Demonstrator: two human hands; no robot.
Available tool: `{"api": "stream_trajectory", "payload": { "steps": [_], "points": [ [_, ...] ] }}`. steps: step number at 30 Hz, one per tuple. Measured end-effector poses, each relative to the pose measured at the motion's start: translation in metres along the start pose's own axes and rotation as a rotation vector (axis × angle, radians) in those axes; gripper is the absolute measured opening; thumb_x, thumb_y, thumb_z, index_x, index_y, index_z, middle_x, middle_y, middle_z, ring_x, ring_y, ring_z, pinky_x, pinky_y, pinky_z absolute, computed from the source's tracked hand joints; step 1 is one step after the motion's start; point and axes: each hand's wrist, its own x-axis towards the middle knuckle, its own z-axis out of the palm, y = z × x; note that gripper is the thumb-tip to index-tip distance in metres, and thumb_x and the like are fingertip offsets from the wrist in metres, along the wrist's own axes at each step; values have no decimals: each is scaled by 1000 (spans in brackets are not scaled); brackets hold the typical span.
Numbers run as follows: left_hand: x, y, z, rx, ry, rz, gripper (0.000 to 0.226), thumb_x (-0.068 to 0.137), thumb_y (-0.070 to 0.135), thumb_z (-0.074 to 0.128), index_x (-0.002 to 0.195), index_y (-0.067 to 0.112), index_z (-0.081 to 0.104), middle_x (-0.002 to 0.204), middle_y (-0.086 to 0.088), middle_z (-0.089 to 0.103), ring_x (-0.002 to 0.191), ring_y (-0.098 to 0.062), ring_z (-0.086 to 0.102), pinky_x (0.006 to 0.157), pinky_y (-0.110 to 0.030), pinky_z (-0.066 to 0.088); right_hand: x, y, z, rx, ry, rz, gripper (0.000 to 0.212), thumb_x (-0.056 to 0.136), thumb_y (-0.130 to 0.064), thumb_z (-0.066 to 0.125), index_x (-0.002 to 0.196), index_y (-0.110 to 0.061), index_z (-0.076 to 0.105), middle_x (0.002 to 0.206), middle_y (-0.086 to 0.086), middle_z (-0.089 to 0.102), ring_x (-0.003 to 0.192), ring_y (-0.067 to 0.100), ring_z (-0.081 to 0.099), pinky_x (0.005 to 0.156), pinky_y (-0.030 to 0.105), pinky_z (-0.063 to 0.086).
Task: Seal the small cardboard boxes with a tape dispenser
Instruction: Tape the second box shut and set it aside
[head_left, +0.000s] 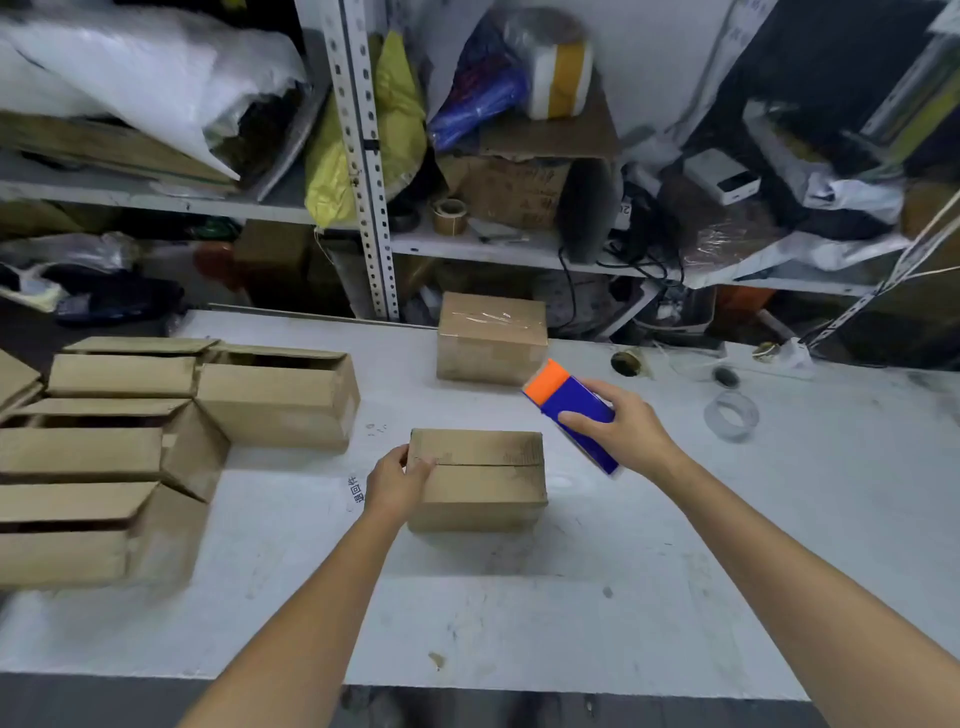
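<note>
Caught at the opening of 1 seal. Found the small brown cardboard box (478, 478) near the middle of the white worktable (519, 597), with flaps folded shut and the centre seam bare of tape. Judged as the step just ahead of the first strip. By that reading, called next for bringing the blue block-shaped tape dispenser with the orange end (571, 410) down and left onto the box, lining it up with the seam, then drawing it along while keeping the box from sliding.

Gripped the box at its left end with the left hand (397, 480), fingers curled over the top-left corner, forearm reaching in from the near edge. Clamped the dispenser in the right hand (618, 431), raised just right of the box and apart from it, orange end pointing far-left. Kept the 2 hands apart, 1 on each side of the box.

Also noted: 1 taped brown box (491, 338) at the far side, open brown boxes (275, 400) at left, and a clear tape roll (731, 415) at right.
</note>
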Motion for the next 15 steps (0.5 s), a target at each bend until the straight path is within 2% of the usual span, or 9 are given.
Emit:
{"api": "stream_trajectory", "payload": {
  "steps": [3,8,10,12,14,15],
  "points": [
    [2,1,-1,19,-7,-12,32,95,28,60,125,16,62,116,-1,65,101,-21,58,87,-34,49,-2,-30,2,27,-233,-52,52,86,-43,74,133,-38,55,111,-13,68,95,9,67,68,19,53],
    [2,1,-2,52,-27,-6,31,94,32,60,122,20,65,117,-3,68,104,-23,61,89,-35,51,13,-57,37,-96,-499,-51,60,82,-48,76,136,-39,53,116,-9,66,99,12,66,77,29,59],
    [4,1,-5,68,-66,-23,28,94,32,60,118,20,68,116,-2,69,106,-23,63,92,-36,52,19,-60,53,-182,-570,-50,63,82,-50,75,138,-38,50,120,-9,63,102,14,64,81,30,58],
    [8,3,-13,94,-78,-32,31,95,29,59,123,18,67,125,-1,67,114,-23,61,99,-36,49,23,-65,61,-248,-600,-47,63,83,-51,74,139,-37,48,122,-9,60,104,15,61,81,29,57],
    [9,7,-25,46,17,-13,33,97,31,58,124,14,66,127,0,65,120,-23,59,100,-32,46,29,-69,65,-293,-628,-42,63,83,-52,73,139,-38,46,124,-10,58,106,15,59,80,28,56],
    [9,11,-31,8,64,2,28,99,30,55,117,14,68,122,-3,67,116,-24,60,94,-31,46,32,-71,66,-316,-640,-42,64,83,-53,72,140,-38,46,126,-10,57,107,16,59,80,27,55]
  ]
}}
